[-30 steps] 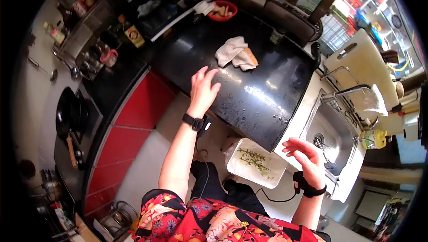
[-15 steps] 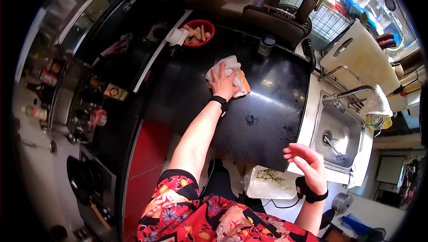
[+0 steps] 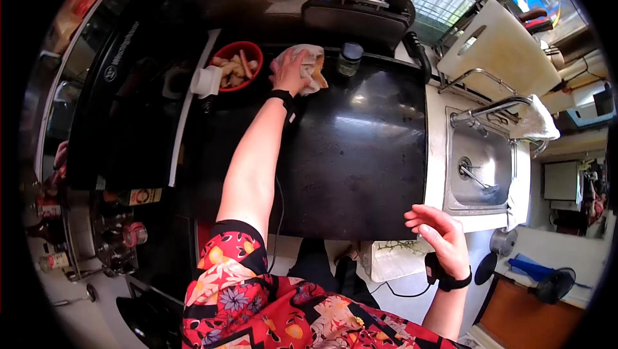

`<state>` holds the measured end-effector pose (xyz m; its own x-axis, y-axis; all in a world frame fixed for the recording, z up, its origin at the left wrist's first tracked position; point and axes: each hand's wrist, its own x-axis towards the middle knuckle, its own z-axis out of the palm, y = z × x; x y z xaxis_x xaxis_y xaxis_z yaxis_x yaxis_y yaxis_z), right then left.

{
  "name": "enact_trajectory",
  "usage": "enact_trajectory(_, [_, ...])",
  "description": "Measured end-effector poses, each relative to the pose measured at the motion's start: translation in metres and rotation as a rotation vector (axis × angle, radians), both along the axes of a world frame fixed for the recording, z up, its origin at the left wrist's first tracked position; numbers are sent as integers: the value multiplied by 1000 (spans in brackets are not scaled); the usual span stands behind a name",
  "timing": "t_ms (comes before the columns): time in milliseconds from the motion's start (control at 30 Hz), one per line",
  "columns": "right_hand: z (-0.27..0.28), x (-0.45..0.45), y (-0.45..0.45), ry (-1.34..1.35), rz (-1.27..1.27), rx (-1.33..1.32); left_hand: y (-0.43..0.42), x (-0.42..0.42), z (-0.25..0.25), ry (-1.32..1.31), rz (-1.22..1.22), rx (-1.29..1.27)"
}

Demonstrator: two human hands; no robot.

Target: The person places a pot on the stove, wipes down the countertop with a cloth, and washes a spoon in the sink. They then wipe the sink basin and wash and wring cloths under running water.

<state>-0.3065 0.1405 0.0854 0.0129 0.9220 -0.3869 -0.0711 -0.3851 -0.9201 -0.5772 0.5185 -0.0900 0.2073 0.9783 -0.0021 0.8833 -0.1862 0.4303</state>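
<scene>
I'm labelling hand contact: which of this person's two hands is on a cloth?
The left hand: it rests on the pale cloth toward the back of the black countertop. The right hand hovers near the sink, nothing visible in it.

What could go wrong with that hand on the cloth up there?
The left hand and the cloth are close to the bowl, so a sideways push might bump it and spill the pieces inside.

The jar stands near the cloth's other side, so a swing that way could knock it over.
</scene>
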Motion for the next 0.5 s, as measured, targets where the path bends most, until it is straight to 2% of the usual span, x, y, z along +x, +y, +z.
enact_trajectory(167, [-2,20,-22,6,-111,-90,13,27,13,239,21,-109])
enact_trajectory(233, [-5,27,-31,-5,-158,-108,38,17,-24,221,-94,29])
enact_trajectory(300, [-8,34,-37,-9,-180,-122,38,14,-25,248,-124,35])
enact_trajectory(500, [-20,50,-58,1,-216,-130,1,14,-2,410,-213,-69])
